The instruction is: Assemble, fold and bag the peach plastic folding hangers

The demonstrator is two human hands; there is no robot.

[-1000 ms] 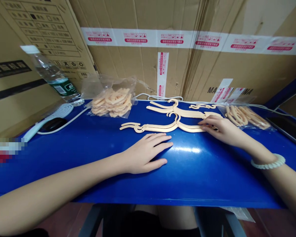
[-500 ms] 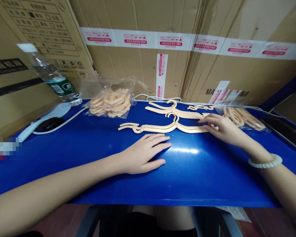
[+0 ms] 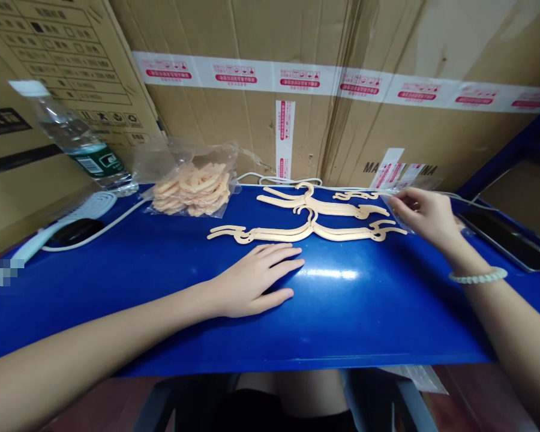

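**Though Nearer, Not Holding**

Though lying just at 6 o'clock of the peach hangers (image 3: 312, 227), grasps nothing with the left hand (image 3: 252, 279): palm down, fingers spread and released on the blue surface (image 3: 364, 318), tips near the closest hanger yet apart. Places that row mid-surface, long axis from 9 to 3 o'clock, hooks meeting at its middle. Sets the right hand (image 3: 425, 213) just off the 3 o'clock end, clear of the hangers, fingertips pinching the edge of a clear bag (image 3: 392, 211). Leaves the left nearer the row's middle, the right nearer its end.
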